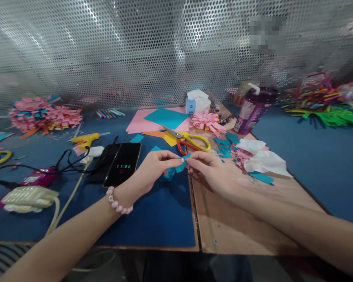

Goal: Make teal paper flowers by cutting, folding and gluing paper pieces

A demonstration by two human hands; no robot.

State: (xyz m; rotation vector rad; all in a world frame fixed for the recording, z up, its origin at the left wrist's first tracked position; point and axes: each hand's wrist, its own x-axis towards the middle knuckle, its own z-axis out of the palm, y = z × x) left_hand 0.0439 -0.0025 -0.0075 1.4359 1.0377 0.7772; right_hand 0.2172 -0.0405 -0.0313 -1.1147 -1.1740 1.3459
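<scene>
Near the middle of the table, my left hand (155, 166) and my right hand (210, 168) meet at the fingertips. Both pinch a small piece of blue paper (181, 166) between thumb and fingers. More crumpled blue material (168, 175) shows just below my left fingers; its shape is partly hidden. Right behind the hands lie scissors (191, 141) with yellow and red handles. Blue sheets (166, 118) rest on pink sheets (138, 121) farther back. A pink paper flower (206, 120) sits to their right.
A black phone (124, 164), a yellow glue gun (86, 141) with cables and a power strip (31, 197) lie left. On the right are a purple cup (254, 111), white tissue (266, 161) and paper scraps. Perforated metal (153, 51) stands behind.
</scene>
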